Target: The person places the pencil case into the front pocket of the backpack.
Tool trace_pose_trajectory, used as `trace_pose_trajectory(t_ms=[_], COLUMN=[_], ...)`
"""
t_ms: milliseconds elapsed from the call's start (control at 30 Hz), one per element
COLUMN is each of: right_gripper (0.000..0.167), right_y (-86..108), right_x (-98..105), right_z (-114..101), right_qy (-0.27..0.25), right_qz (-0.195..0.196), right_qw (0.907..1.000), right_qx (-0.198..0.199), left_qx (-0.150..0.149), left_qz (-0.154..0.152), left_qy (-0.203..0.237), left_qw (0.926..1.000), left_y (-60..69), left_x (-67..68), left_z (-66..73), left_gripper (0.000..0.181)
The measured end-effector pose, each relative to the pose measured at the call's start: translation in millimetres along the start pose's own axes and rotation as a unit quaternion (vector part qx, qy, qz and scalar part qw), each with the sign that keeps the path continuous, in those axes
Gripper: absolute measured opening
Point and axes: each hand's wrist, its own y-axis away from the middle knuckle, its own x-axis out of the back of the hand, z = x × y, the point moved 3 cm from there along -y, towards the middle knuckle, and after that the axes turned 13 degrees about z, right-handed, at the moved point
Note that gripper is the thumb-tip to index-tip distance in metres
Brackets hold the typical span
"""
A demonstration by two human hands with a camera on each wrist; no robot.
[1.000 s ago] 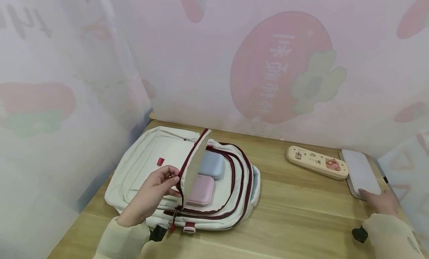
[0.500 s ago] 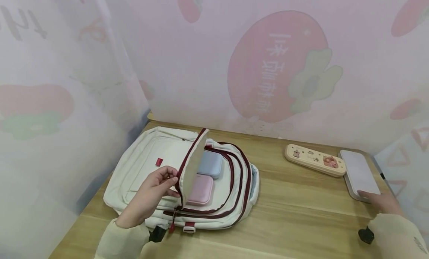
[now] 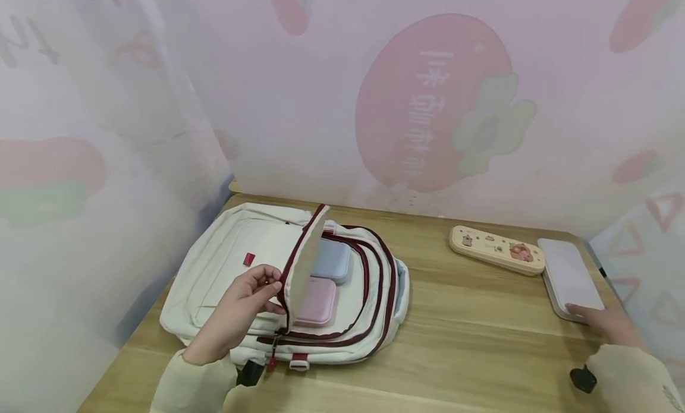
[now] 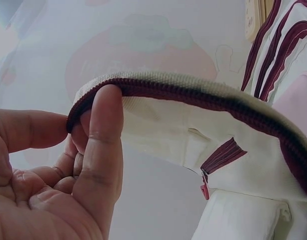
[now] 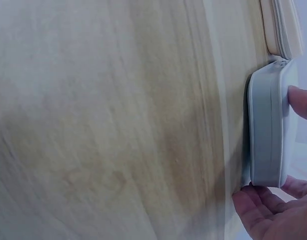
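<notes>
Toward seven o'clock in the head view, flat on the wooden table (image 3: pixel 455 341): a cream backpack (image 3: pixel 251 235) with dark red zips (image 3: pixel 393 288), a small red tag (image 3: pixel 248 259) and a front flap (image 3: pixel 306 258) raised nearly upright. Between three and four o'clock, a slim white case (image 3: pixel 569 276) with rounded corners and a smooth lid; touching or just beside it, at its ten o'clock, a long yellow case (image 3: pixel 497 249) printed with small cartoon figures. In the backpack's open pocket (image 3: pixel 346 300), a blue case (image 3: pixel 333 260) and, toward seven o'clock of that, a pink case (image 3: pixel 317 303).

On the pale pink backdrop (image 3: pixel 241 74), between one and two o'clock, a big strawberry (image 3: pixel 385 116) with sideways characters too faint to read. On the yellow lid, lettering too tiny to read.

Near half past seven, out of a cream sleeve (image 3: pixel 195 380), the left hand (image 3: pixel 241 306), thumb and fingertips pinched on the flap's zipped edge. Near four o'clock, the right hand (image 3: pixel 607 324), thumb on the white case's top, fingers curled at its near end, partly closed around it.
</notes>
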Motion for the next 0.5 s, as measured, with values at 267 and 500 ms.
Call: trace_pose_trajectory(t_ms=[267,500], right_gripper=[0.101,0.087], right_y=[11.9,15.7], right_x=[-3.8,-9.0], right_z=[-5.4,-13.4], right_qy=[-0.168,-0.335], right_qz=[0.054,0.058], right_qw=[0.9843,0.9405], right_qx=[-0.004,-0.002], left_qx=[-0.004,-0.006], left_qz=[0.000,-0.001], left_qy=[0.000,-0.001], left_qw=[1.0000,1.0000], left_y=[-0.6,-2.1], left_x=[-0.5,-1.3], left_z=[-2.3,-2.2], left_gripper=[0.010,0.009])
